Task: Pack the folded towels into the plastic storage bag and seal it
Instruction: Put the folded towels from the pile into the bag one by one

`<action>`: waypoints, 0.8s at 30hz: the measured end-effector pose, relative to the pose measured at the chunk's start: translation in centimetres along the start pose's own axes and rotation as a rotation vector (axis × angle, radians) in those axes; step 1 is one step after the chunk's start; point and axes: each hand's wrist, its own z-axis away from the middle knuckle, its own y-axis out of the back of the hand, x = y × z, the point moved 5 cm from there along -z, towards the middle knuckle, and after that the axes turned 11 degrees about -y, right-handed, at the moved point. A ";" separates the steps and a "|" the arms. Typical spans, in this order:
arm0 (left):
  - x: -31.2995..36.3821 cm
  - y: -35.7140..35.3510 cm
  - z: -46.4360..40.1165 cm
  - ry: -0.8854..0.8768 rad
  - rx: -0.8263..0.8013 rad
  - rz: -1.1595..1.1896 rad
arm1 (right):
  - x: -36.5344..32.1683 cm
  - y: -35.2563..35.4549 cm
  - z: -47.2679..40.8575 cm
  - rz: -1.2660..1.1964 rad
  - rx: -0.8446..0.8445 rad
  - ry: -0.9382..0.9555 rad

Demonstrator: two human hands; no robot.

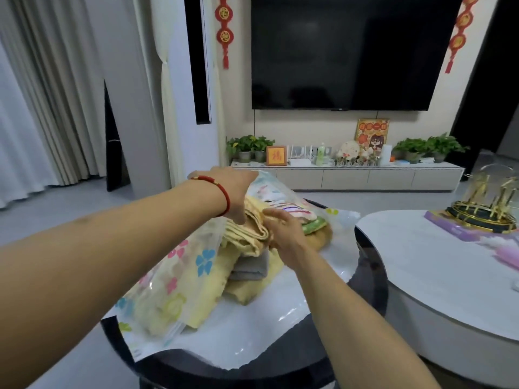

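A clear plastic storage bag (179,279) printed with coloured flowers lies on a round black table (370,276). A stack of folded towels (247,256), yellow and grey, sits half inside it; a striped and a green towel (311,223) lie deeper in. My left hand (236,192), with a red bracelet on its wrist, holds up the bag's upper layer above the stack. My right hand (283,231) presses flat on the top yellow towel at the bag's mouth, fingers together.
A white oval coffee table (438,276) stands to the right with a gold ornament under a glass dome (488,203) and a purple box. Behind are a low TV cabinet (365,178) with plants, a wall TV, and curtains at the left.
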 end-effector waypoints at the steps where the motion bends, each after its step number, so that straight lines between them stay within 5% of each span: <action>1: -0.1 -0.1 0.0 0.000 0.013 -0.008 | 1.4 -0.4 -0.7 0.091 0.029 0.003; 5: 0.7 -1.8 0.1 -0.081 0.072 -0.004 | 3.3 0.5 -0.3 0.449 0.112 0.238; 11: 3.8 -5.9 0.2 -0.230 0.149 0.088 | 5.9 3.7 4.3 0.660 0.069 0.439; 15: 5.3 -8.0 0.3 -0.364 0.074 0.145 | 10.5 1.2 6.8 0.978 -0.147 0.584; 21: 4.2 -9.4 1.6 -0.430 -0.037 0.114 | 11.7 -3.6 3.4 1.562 0.012 0.323; 24: 3.4 -9.7 1.9 -0.450 -0.060 0.107 | 11.2 -5.2 2.6 1.548 -0.118 0.337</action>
